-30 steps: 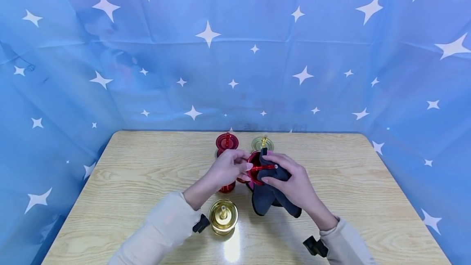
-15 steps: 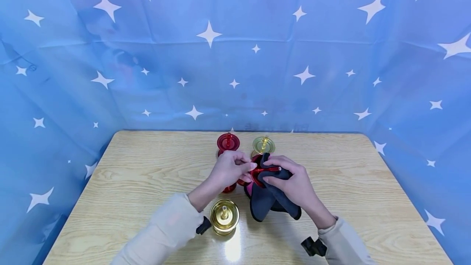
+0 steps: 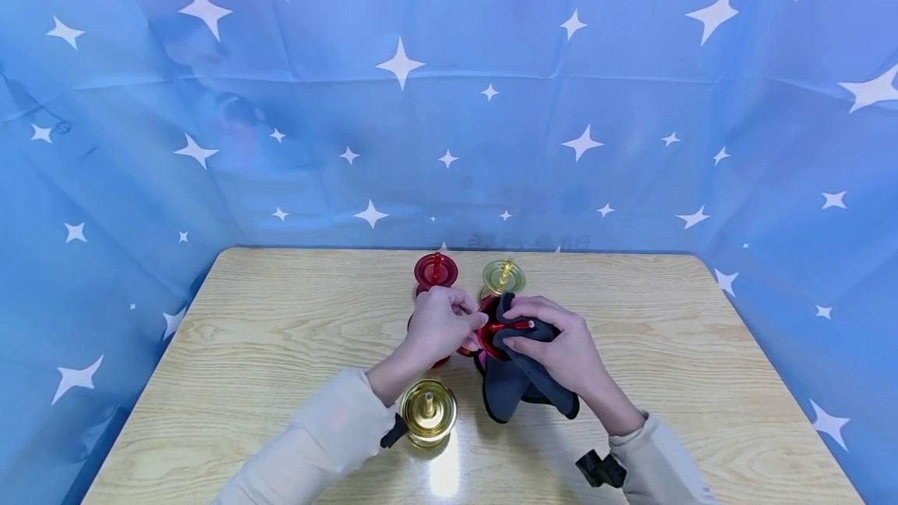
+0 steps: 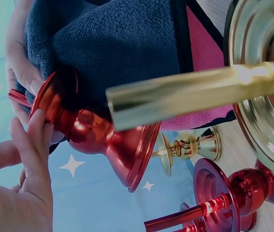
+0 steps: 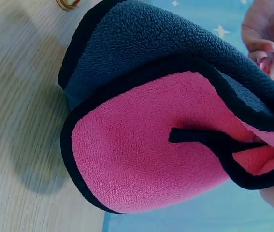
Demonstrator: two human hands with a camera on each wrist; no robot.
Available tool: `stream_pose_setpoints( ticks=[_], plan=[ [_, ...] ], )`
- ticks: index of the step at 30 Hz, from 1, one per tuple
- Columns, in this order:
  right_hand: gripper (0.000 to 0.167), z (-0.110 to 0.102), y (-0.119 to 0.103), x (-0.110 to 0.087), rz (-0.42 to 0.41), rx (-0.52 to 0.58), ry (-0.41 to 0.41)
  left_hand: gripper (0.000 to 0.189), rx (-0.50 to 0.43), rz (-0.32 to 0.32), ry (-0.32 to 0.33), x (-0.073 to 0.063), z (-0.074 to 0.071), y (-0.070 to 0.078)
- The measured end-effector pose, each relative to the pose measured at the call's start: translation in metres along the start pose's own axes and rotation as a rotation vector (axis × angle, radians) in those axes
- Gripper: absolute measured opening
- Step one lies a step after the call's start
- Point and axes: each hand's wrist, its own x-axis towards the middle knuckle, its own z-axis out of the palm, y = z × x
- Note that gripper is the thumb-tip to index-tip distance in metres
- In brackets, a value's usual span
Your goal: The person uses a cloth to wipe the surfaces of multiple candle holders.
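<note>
My left hand (image 3: 443, 326) pinches the rim of a shiny red candlestick (image 4: 91, 128), which is held tilted, its thin centre tube pointing right in the head view. A two-sided towel (image 3: 508, 388), dark grey and pink with black edging, is bunched in my right hand (image 3: 557, 337). Fingers and thumb of that hand press the towel against the candlestick's dish. In the left wrist view, grey cloth (image 4: 112, 43) covers part of the dish and stem. The towel's pink face (image 5: 141, 145) fills much of the right wrist view.
A gold candlestick (image 3: 429, 411) stands near my left forearm. Farther back are a red candlestick (image 3: 436, 271) and a pale gold one (image 3: 503, 277). Another red candlestick (image 4: 219, 193) is largely hidden behind my left hand in the head view. A starred blue curtain (image 3: 449, 100) surrounds the wooden table (image 3: 281, 310).
My left hand has shifted slightly right. The red candlestick's dish has turned and dropped a little, and the towel now covers more of it. My right hand keeps its grip.
</note>
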Motion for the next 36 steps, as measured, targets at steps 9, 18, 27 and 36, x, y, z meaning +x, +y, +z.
stream_pose_setpoints(
  ticks=[9, 18, 27, 36],
  plan=[
    [0.022, -0.006, -0.004, 0.001, -0.037, 0.025, -0.029, 0.015, 0.039, 0.015, 0.014, 0.000, 0.001, 0.000],
    [0.021, -0.015, -0.004, 0.005, -0.075, 0.036, -0.055, 0.011, -0.084, 0.054, -0.016, 0.003, 0.003, -0.008],
    [0.021, -0.019, -0.006, 0.005, 0.006, 0.019, -0.043, 0.040, -0.206, 0.073, -0.160, 0.003, -0.002, -0.014],
    [0.021, -0.019, -0.010, 0.007, -0.016, 0.025, -0.060, 0.038, -0.146, 0.013, -0.055, -0.002, 0.000, -0.008]
  ],
)
